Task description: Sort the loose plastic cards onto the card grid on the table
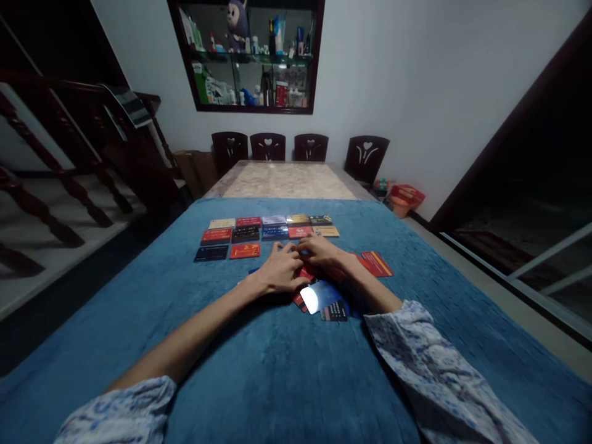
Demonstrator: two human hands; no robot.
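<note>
My left hand rests over a loose heap of cards, fingers bent and the thumb spread away from them. Just to its right, my right hand has its fingers curled down, their tips close to my left fingers; whatever they pinch is hidden. Under and between the hands lie red cards. A shiny blue card sits nearer me, partly over a dark card. Beyond the hands, cards stand in rows, among them a black stack, a blue stack and an orange-red card.
A blue cloth covers the near part of the long table, whose patterned top shows at the far end. More red cards lie right of my right forearm. Dark chairs stand behind the table, below a wall shelf.
</note>
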